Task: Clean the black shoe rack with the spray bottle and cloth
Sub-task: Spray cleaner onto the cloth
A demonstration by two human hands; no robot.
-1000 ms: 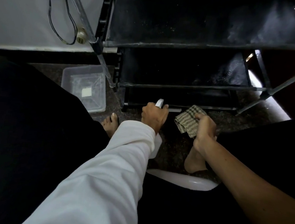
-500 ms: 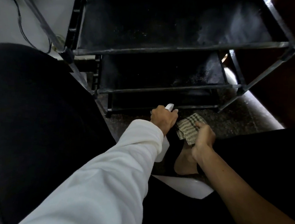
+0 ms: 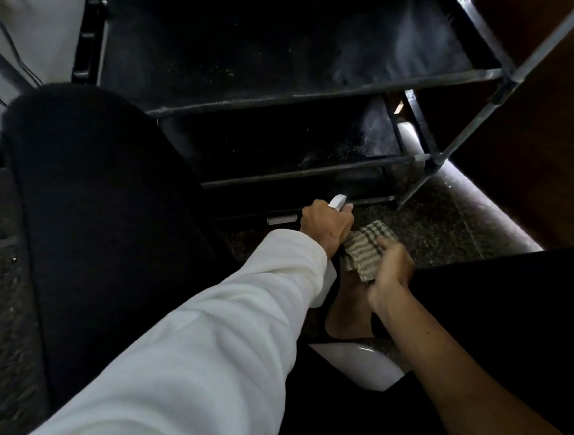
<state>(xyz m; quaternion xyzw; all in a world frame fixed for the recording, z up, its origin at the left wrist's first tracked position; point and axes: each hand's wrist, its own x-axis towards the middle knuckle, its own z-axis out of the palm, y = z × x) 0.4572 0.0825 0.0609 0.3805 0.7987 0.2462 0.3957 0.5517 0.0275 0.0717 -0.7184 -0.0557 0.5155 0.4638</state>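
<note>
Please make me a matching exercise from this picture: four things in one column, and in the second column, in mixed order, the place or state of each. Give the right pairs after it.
Column 1
1. spray bottle
2. cloth
3. shoe rack
4. bare foot

Column 2
A. stands on the floor, its black shelves speckled with dust
B. gripped by the left hand, nozzle toward the lowest shelf
C. rests on the floor, nearer the person than both hands
D. held in the right hand

Pairs: 1-B, 2-D, 3-A, 4-C
</note>
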